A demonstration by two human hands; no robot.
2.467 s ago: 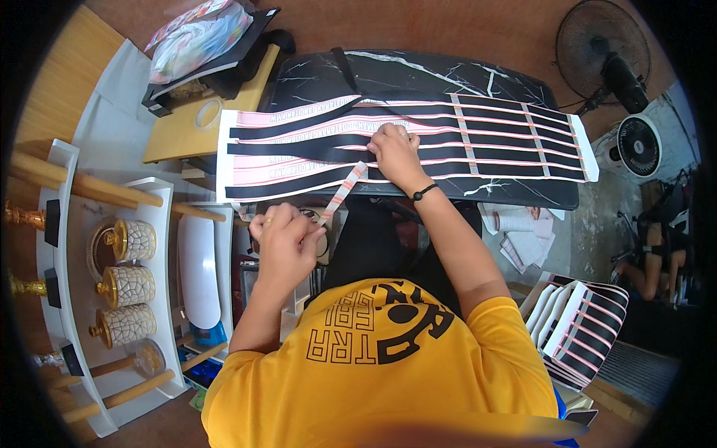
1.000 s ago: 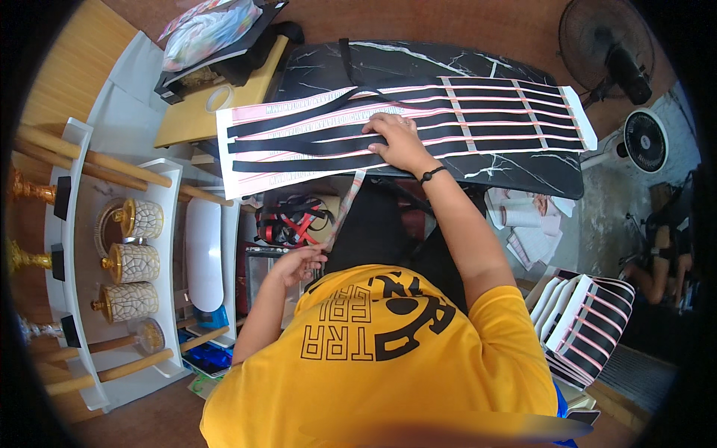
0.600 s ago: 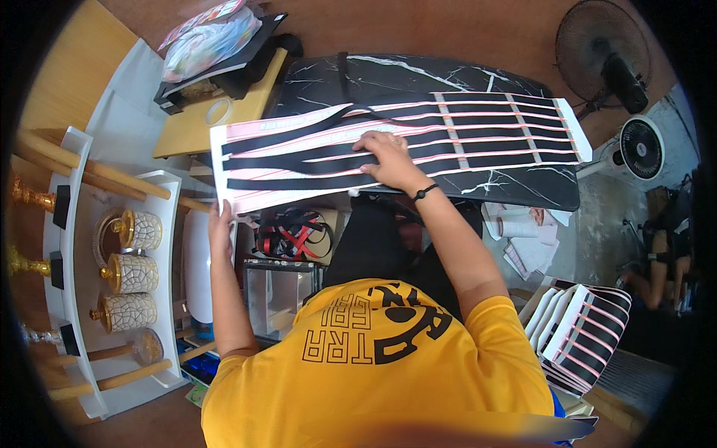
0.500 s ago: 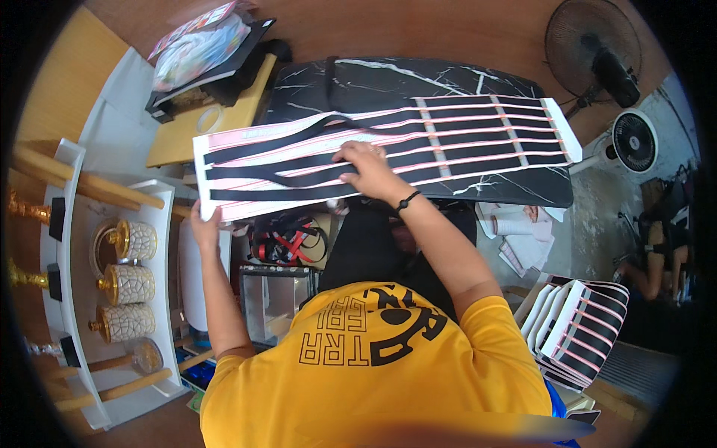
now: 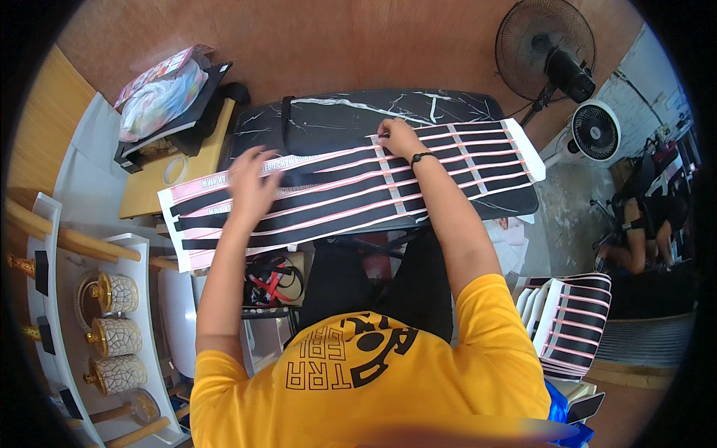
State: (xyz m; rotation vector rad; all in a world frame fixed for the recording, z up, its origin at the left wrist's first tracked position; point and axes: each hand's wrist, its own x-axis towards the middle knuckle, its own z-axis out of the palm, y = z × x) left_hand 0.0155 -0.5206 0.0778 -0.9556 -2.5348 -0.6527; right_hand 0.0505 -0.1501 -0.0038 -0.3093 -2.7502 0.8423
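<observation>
My left hand [image 5: 252, 179] lies open, fingers spread, pressed flat on the long sheet of black strips with pink edging [image 5: 328, 196]. That sheet spans the black marble-patterned tabletop [image 5: 336, 123] from left to right. My right hand [image 5: 398, 138] rests on the sheet's far edge, fingers curled, pinching at a strip there; the grip itself is too small to confirm. A roll of tape [image 5: 175, 170] sits on the yellow board [image 5: 149, 190] at left. A stack of similar striped sheets [image 5: 571, 321] stands near right.
</observation>
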